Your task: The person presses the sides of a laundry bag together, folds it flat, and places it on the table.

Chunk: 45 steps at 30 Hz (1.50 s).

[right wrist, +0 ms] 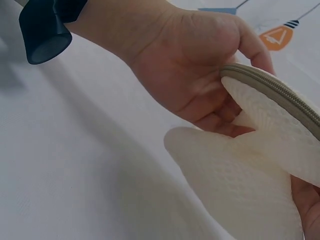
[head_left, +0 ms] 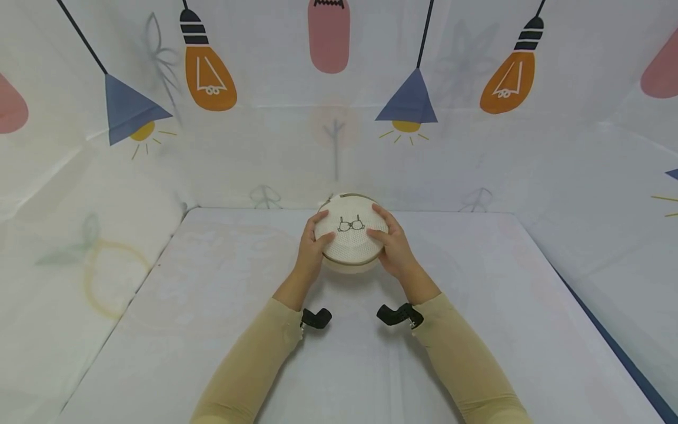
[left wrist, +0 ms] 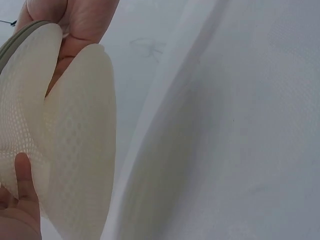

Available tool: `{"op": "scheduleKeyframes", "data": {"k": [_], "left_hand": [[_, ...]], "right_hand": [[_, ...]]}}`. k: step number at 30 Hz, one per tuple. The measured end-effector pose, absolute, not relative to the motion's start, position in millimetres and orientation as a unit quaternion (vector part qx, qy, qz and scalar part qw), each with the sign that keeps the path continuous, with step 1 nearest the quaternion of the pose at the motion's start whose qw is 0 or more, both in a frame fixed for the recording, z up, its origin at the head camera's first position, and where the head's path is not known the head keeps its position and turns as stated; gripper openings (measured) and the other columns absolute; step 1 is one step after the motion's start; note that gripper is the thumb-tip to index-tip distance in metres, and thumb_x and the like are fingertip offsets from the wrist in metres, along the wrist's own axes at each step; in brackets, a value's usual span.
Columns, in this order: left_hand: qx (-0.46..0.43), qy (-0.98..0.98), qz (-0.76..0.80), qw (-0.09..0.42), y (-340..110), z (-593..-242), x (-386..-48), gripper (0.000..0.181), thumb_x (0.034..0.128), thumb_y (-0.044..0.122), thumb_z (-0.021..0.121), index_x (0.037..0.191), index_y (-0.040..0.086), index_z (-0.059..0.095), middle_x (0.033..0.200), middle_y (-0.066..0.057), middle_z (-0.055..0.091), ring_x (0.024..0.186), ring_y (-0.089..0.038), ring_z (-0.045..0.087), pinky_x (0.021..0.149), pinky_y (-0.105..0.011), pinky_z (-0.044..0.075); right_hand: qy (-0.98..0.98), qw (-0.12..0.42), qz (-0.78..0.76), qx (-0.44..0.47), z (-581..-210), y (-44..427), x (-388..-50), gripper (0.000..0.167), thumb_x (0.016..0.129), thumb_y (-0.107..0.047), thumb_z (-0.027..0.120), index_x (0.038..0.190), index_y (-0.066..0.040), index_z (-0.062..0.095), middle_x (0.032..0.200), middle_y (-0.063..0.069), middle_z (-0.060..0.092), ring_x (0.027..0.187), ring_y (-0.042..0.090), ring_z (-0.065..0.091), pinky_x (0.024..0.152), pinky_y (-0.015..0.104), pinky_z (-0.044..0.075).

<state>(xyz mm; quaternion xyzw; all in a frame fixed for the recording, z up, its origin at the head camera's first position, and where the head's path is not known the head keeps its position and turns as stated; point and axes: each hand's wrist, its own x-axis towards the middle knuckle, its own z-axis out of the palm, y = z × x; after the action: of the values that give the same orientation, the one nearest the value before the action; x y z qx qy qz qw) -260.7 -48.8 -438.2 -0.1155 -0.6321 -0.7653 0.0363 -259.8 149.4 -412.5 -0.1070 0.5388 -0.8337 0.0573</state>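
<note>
A round, pale cream mesh laundry bag [head_left: 351,250] is held up between both hands at the far part of the table. Its top face carries a small dark line drawing that resembles a bra or glasses. My left hand [head_left: 312,242] grips the left rim, thumb on the top face. On the opposite rim my right hand [head_left: 396,246] does likewise. In the right wrist view a greenish-brown zipper [right wrist: 280,94] curves along the edge, and the right fingers reach under it. Below the zipper the bag's pale lower part [right wrist: 225,175] flares out. The left wrist view shows this mesh underside [left wrist: 82,135] too.
A white-covered table [head_left: 339,365] spreads under the arms. Behind it hangs a white cloth backdrop [head_left: 265,147] printed with lamps and bulbs. Black curved pieces [head_left: 399,315] stick inward from both wrists.
</note>
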Motion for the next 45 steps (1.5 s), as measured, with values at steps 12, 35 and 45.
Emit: {"op": "scheduleKeyframes", "data": {"k": [12, 35, 45], "left_hand": [[-0.124, -0.642, -0.757, 0.016, -60.7, -437.8, -269.7, 0.062, 0.0961, 0.000, 0.050, 0.155, 0.009, 0.033, 0.165, -0.004, 0.020, 0.152, -0.020, 0.015, 0.123, -0.034, 0.009], [-0.101, -0.705, -0.701, 0.046, -60.7, -443.0, -263.0, 0.058, 0.0992, 0.014, 0.060, 0.153, 0.018, 0.038, 0.162, -0.002, 0.029, 0.149, -0.020, 0.025, 0.122, -0.036, 0.018], [-0.092, -0.723, -0.680, 0.076, -59.9, -446.2, -264.1, 0.060, 0.0986, 0.018, 0.061, 0.153, 0.017, 0.037, 0.161, -0.002, 0.031, 0.150, -0.020, 0.024, 0.122, -0.036, 0.017]], "right_hand": [[0.543, 0.087, -0.829, -0.102, -416.2, 151.5, -260.6, 0.066, 0.097, 0.010, 0.049, 0.157, -0.010, 0.029, 0.164, 0.005, 0.024, 0.135, 0.025, 0.047, 0.097, 0.024, 0.050], [0.594, 0.110, -0.790, -0.103, -417.0, 151.2, -259.5, 0.066, 0.099, 0.004, 0.051, 0.158, -0.011, 0.026, 0.166, 0.002, 0.013, 0.136, 0.025, 0.043, 0.091, 0.019, 0.051], [0.632, 0.125, -0.760, -0.084, -421.7, 150.6, -261.7, 0.066, 0.101, -0.001, 0.050, 0.159, -0.019, 0.026, 0.167, 0.002, 0.012, 0.143, 0.026, 0.034, 0.100, 0.025, 0.045]]}}
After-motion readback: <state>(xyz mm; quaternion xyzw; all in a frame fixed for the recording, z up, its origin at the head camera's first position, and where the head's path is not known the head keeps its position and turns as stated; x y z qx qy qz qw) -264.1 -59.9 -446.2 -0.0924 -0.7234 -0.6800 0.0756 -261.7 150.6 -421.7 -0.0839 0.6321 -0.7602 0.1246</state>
